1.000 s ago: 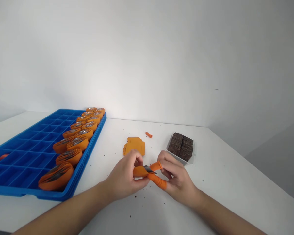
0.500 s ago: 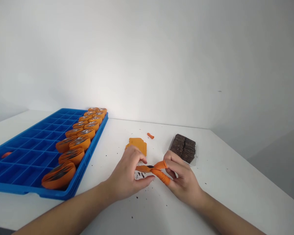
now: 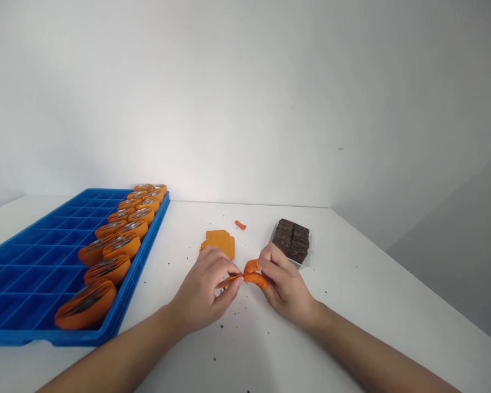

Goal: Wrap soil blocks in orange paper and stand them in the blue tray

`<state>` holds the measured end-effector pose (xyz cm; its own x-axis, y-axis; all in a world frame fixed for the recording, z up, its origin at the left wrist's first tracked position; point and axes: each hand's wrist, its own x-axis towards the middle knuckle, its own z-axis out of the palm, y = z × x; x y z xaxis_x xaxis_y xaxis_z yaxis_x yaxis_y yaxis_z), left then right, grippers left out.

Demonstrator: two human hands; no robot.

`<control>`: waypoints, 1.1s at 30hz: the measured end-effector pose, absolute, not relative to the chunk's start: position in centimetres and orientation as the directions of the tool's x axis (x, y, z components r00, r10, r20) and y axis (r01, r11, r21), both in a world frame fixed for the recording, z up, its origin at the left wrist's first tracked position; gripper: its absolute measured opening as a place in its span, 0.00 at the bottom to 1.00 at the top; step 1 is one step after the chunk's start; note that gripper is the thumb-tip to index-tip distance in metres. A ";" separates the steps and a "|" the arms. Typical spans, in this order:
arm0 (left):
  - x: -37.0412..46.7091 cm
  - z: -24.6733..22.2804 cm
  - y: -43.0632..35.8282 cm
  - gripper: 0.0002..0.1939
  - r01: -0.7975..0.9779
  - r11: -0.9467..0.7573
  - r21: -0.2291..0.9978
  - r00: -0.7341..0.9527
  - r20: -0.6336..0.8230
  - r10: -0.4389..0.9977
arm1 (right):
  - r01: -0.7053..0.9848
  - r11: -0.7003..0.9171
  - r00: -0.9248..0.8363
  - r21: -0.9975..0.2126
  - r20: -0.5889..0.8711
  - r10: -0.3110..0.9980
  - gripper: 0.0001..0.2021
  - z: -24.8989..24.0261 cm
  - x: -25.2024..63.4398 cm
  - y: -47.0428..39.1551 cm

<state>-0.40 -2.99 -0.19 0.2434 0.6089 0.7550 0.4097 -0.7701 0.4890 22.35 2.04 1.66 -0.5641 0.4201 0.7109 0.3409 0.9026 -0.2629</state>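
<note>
Between the thumb and fingers of my left hand (image 3: 210, 286) is a thin folded orange piece (image 3: 226, 283), pinched shut. My right hand (image 3: 286, 284) wears orange finger cots (image 3: 257, 280) on its thumb and index finger. Those two fingertips close on the right end of the same piece, next to my left fingertips. What lies inside the fold is hidden. Just behind my left hand, a small stack of flat orange sheets (image 3: 220, 242) rests on the table.
A blue compartment tray (image 3: 145, 240) stands at left, with several orange bundles (image 3: 123, 244) along its right side. Dark brown thin pieces (image 3: 290, 240) fill a clear container (image 3: 306, 263) behind my right hand. A loose orange finger cot (image 3: 240, 224) and dark crumbs lie on the white table (image 3: 376, 305).
My left thumb and fingers, apart before, have closed on the folded orange piece. The dark spot seen in its fold is now covered. The whole view has shifted slightly to the right.
</note>
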 end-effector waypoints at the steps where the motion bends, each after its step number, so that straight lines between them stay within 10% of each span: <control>1: -0.4 -0.2 -3.0 0.04 0.419 -0.772 0.477 0.254 0.755 0.604 | 0.351 0.902 -0.571 -0.253 0.706 0.420 0.08 1.5 22.4 2.1; 20: -1.5 -0.8 -2.0 0.06 0.448 -0.808 0.382 0.242 0.819 0.521 | 0.380 0.881 -0.613 -0.280 0.638 0.467 0.14 0.6 22.4 2.4; 33: -1.8 -1.5 -1.7 0.12 0.195 -0.654 0.731 0.137 0.640 0.756 | 0.286 0.915 -0.587 -0.286 0.702 0.403 0.14 1.1 22.3 2.2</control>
